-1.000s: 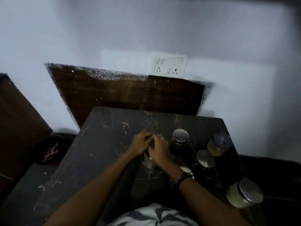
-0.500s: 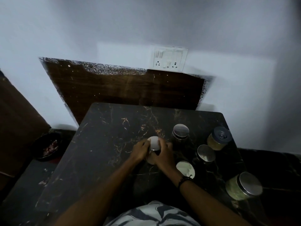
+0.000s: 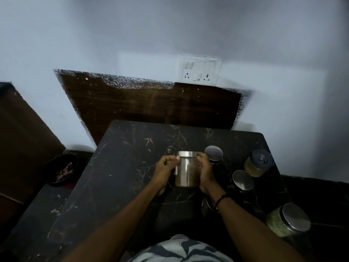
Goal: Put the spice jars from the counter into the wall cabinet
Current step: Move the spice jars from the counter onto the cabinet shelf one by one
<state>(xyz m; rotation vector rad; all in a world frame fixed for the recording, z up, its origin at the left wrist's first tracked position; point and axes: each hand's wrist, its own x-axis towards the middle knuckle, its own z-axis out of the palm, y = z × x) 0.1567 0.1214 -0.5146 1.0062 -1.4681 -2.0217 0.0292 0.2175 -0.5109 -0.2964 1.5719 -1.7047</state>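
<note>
I hold a glass spice jar with a steel lid upright above the black marble counter. My left hand grips its left side and my right hand its right side. Several more steel-lidded jars stand on the counter's right part: one just behind my right hand, one to its right, one partly hidden under my right wrist, and a larger jar at the near right. A dark-lidded jar stands at the far right. No wall cabinet is in view.
A brown wooden board leans on the white wall behind the counter. A switch and socket plate sits above it. At left are a brown panel and a dark bowl on a lower surface.
Both hands lifted the jar off the counter and raised it; its side now shows where before I saw its lid from above. The view tilted up slightly.
</note>
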